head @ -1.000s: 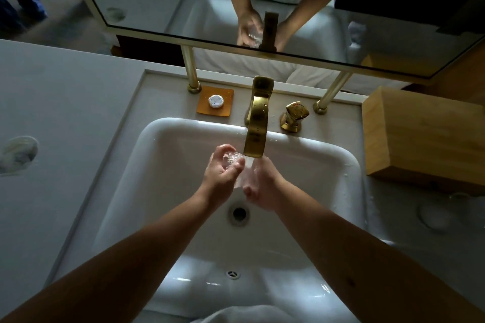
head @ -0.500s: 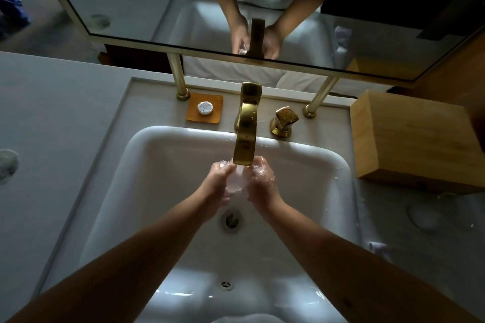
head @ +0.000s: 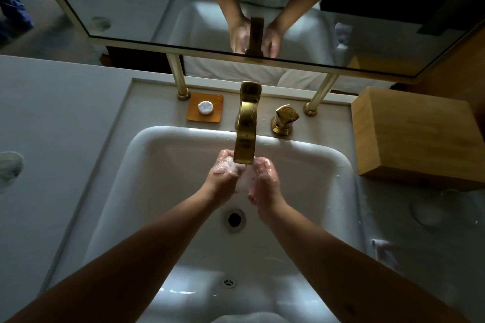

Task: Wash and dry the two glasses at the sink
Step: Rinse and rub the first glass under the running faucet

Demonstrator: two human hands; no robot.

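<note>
Hands closer together under gold faucet, left hand and right hand grip unclear, soap dish behind sink

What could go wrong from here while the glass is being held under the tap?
1. Both hands, left hand and right hand, look wet, so the clear glass between them could slip and strike the hard sink.
2. The glass sits close beneath the brass spout; lifting it straight up may knock its rim against the metal.
3. The glass is blurred by water, so the grip on it is hard to judge.
</note>
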